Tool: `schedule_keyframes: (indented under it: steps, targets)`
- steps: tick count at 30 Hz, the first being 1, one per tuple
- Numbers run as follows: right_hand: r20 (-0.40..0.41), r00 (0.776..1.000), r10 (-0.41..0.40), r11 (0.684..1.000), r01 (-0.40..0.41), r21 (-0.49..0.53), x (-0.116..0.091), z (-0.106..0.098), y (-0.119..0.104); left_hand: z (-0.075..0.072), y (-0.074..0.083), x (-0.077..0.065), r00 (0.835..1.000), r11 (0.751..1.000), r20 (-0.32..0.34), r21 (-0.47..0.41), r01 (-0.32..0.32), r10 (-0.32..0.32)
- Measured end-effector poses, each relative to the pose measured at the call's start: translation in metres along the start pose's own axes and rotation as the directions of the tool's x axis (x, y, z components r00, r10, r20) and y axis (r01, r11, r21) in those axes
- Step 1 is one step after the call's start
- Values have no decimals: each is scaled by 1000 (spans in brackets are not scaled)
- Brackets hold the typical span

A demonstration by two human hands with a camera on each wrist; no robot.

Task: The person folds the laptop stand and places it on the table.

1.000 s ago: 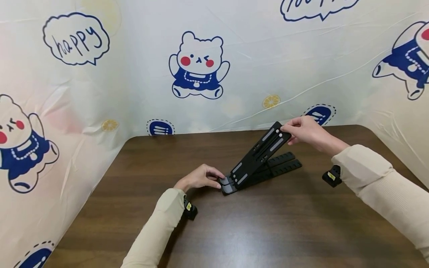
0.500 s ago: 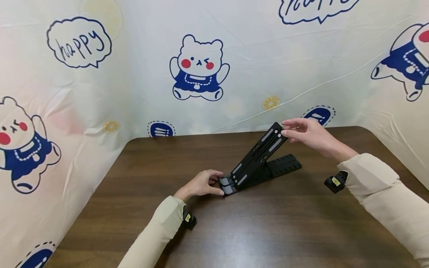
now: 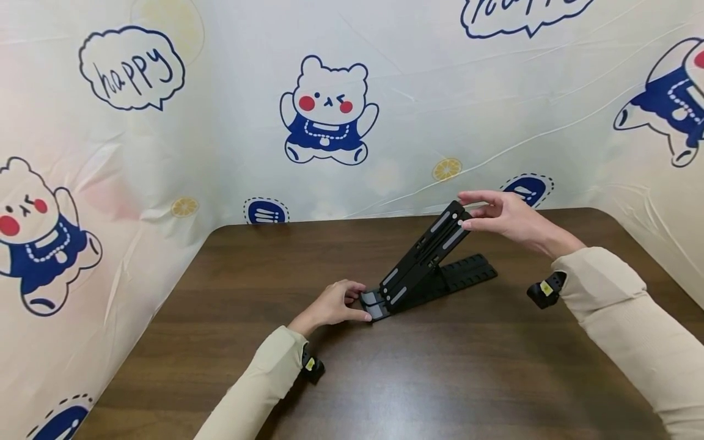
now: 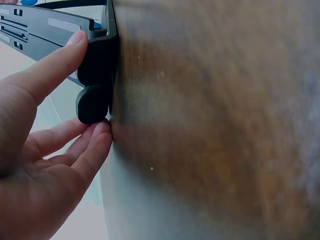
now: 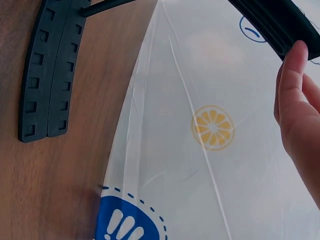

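There is one left hand (image 3: 332,304), one right hand (image 3: 514,220), two wrist cameras (image 3: 546,290), one stand (image 3: 422,260), one table (image 3: 467,373) and three printed bears (image 3: 327,113).

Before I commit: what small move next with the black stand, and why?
Probably ease the raised panel down toward the base rails: those lie side by side, the panel slants above them, the right hand pinches its upper end, and the left hand holds the front lips.

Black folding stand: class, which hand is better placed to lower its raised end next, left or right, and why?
Probably the right hand: it holds the stand at its raised end, where a downward push would act. The left hand is at the low end, close to the tabletop.
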State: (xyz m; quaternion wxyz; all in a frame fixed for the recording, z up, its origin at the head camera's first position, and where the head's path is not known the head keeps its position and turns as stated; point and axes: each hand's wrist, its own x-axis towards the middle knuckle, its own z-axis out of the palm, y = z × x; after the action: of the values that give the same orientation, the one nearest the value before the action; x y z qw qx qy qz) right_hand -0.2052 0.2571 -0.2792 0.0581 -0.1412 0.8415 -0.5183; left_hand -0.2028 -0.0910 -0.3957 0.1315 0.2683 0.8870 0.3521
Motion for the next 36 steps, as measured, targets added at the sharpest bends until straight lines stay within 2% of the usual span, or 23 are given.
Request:
schedule_keyframes:
  steps: [12, 19, 28, 36]
  targets:
    - [48, 999, -16, 1000, 15, 16, 6, -1, 9, 1, 0, 1, 998, 998, -9, -34, 55, -55]
    - [93, 995, -35, 999, 32, 39, 7, -6, 13, 1, 0, 2, 998, 998, -22, -43, 55, -56]
    - [87, 996, -34, 999, 33, 10, 13, -8, 16, -2, 0, 4, 997, 996, -25, -45, 72, -74]
    - [96, 995, -18, 999, 13, 52, 15, -9, 21, -1, 1, 5, 995, 993, -30, -73, 90, -92]
